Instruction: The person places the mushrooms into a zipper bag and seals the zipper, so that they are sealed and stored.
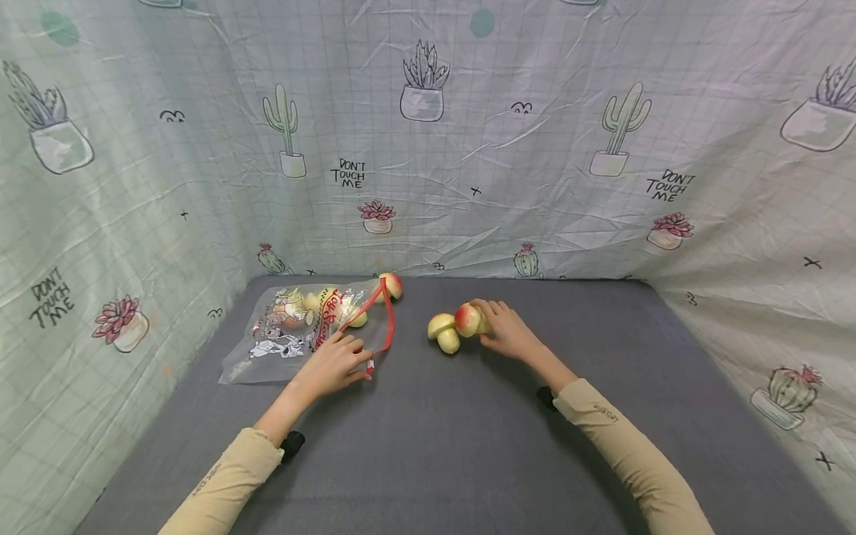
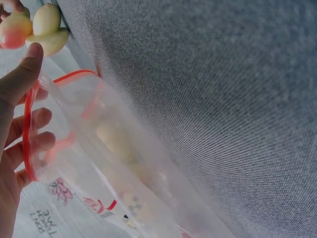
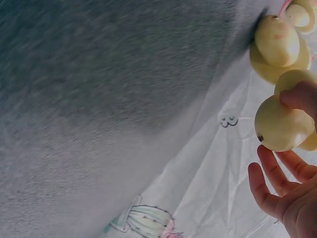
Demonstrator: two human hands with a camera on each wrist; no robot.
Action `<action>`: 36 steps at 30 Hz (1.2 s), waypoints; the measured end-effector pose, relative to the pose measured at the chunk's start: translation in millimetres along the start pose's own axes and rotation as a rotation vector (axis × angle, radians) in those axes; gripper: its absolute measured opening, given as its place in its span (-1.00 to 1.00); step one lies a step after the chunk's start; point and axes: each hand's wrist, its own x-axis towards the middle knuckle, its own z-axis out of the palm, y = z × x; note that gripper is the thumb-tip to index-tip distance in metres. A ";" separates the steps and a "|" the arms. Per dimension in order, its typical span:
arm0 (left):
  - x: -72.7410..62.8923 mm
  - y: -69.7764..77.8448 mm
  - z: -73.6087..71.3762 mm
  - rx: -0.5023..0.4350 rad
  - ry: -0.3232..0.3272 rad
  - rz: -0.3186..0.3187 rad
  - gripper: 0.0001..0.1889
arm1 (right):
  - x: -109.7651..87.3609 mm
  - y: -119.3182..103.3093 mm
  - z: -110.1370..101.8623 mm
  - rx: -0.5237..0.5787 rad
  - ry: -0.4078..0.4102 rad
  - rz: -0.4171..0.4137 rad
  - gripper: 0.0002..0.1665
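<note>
Left fingers [image 1: 351, 345]: curled, holding bag [image 1: 237, 364]. Right fingers [image 3: 270, 168]: part-closed around mushroom [image 3: 281, 126]. Likely bagging; next calls for leftward carry.

bag [image 1: 287, 347] on tbl [image 1: 414, 431], L side, mushrooms [image 1: 359, 319] in bag, loose mushroom [image 1: 446, 338] to R, curtain [image 1: 468, 156] bhd

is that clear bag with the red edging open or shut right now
Open. The clear bag has its red edging spread apart, leaving a gap at the mouth, where the left hand holds it.
</note>
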 end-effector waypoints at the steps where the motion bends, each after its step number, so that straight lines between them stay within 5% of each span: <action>1: 0.1 0.1 0.0 0.000 -0.002 -0.002 -0.65 | 0.5 -1.3 -0.3 0.000 0.001 0.001 -0.22; 21: 1.3 1.4 -0.8 -0.017 -0.005 -0.025 -0.69 | 7.3 -22.2 -11.5 0.025 0.027 -0.010 -0.23; 36: 1.0 2.7 -2.8 -0.054 0.014 -0.043 -0.69 | 22.9 -42.9 2.6 -0.004 0.035 -0.047 -0.23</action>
